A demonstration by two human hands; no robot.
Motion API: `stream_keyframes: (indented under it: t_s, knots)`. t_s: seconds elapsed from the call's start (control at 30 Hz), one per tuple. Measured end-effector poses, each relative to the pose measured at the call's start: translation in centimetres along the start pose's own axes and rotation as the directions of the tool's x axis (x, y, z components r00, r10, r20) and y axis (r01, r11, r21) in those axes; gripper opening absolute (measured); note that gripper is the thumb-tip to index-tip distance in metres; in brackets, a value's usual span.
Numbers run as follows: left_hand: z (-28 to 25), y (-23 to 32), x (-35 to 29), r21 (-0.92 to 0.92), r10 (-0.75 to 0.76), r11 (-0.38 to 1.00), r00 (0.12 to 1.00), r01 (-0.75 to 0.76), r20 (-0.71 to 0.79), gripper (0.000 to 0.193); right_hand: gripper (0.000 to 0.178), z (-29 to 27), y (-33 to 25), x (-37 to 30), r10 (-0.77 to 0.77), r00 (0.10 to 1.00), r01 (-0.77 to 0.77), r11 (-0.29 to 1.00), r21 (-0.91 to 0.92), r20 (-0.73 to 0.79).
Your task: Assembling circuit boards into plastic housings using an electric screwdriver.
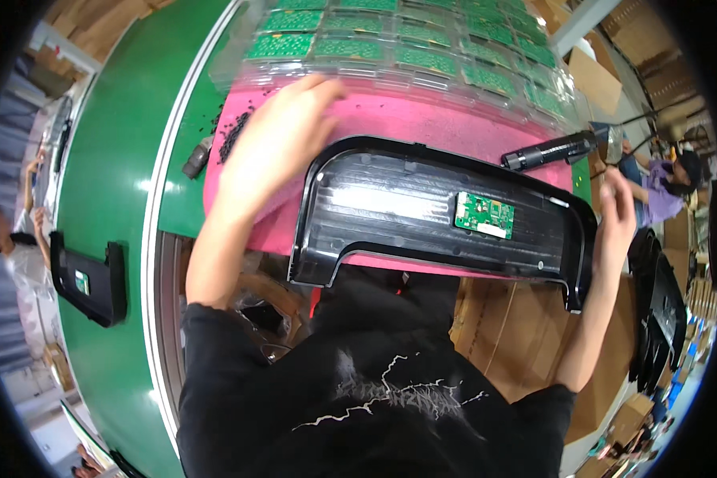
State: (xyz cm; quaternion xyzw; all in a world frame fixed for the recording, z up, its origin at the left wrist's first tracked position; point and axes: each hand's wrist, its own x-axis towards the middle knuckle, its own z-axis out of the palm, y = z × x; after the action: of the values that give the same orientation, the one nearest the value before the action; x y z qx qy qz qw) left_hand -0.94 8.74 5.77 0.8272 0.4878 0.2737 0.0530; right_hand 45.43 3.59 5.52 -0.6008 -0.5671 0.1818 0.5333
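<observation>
A long, shallow, ribbed black plastic housing (390,227) is being supported on a flat, bright pink mat (470,111), with its hollow side being turned upward and its two end legs being extended past the near edge of the mat. Inside it, right of the middle, a small rectangular green circuit board (486,215) is being carried (white connectors are being shown along its left and lower edges).

The bare left hand (285,131) is being held over the left part of the mat, near the upper left corner of the housing; its fingers are being kept loosely apart. A loose pile of small black pieces (233,139) is being partly bordered by that forearm. The bare right hand (616,211) is being held beside the right end of the housing; it is being blurred, so neither contact nor finger closure can be told.

Just beyond the upper right rim, a black cylindrical tool (550,151) is lying at a slant. The far side of the mat is being lined by clear plastic trays (410,80) of green boards. On the green tabletop (119,159) at left, a second black housing (103,291) is being seen.
</observation>
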Motion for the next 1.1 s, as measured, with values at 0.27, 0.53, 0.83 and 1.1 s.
stream_keyframes:
  t_s: [0.27,0.53,0.83,1.1]
  knots:
    - [0.8,-3.2,-3.8,0.133,-0.142,0.984,0.971,0.118,0.190,0.032,0.035,1.7,3.5,8.9,0.542,0.773,-0.633,0.615,0.470,0.331]
    - [1.2,-3.4,-3.9,0.171,-0.142,0.978,0.981,0.119,0.129,0.009,0.028,11.7,-2.7,7.2,-0.004,0.998,0.038,0.802,0.595,-0.059]
    - [-0.3,-1.8,-2.1,-0.034,-0.219,0.973,0.964,0.226,0.150,0.013,0.034,13.2,-7.7,3.4,0.166,0.973,-0.210,0.362,0.908,0.159]
    - [-0.5,8.6,1.7,-0.616,0.145,0.779,0.989,-0.116,-0.003,0.014,0.040,11.8,-12.9,-1.0,0.050,0.968,-0.251,0.084,0.964,0.247]
